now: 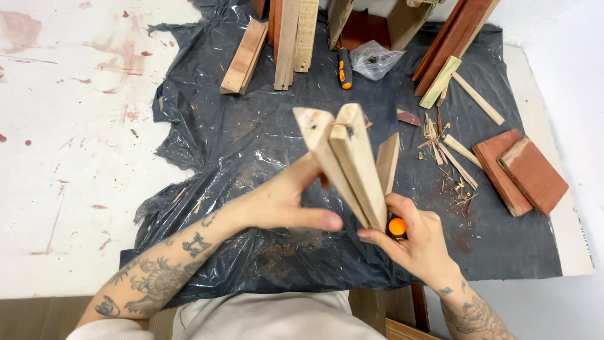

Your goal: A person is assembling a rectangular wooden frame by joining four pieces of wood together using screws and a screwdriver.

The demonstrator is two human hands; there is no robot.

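The person stands over a white, paint-stained tabletop (69,157) with a crumpled black plastic sheet (251,145) spread across it, and holds a bundle of pale wooden slats (349,164) up off the sheet, tilted away from the body. The left hand (283,201) wraps the slats from the side, thumb stretched along the lower edge, fingers closed behind the wood. The right hand (415,239) pinches the bottom end of the bundle and also curls around something with a round orange end (397,226), probably a tool handle, though most of it is hidden. From the look of it, the pieces are being lined up or checked against each other before fastening; any next move would call for keeping the slats flush at the lower end while the tool comes into play. Around the sheet lie reddish boards (522,173) at the right, splinters and thin offcuts (450,154) beside them, an orange-and-black screwdriver (344,68) and a small clear plastic bag (375,58) farther back, and more planks (289,41) leaning at the far edge.
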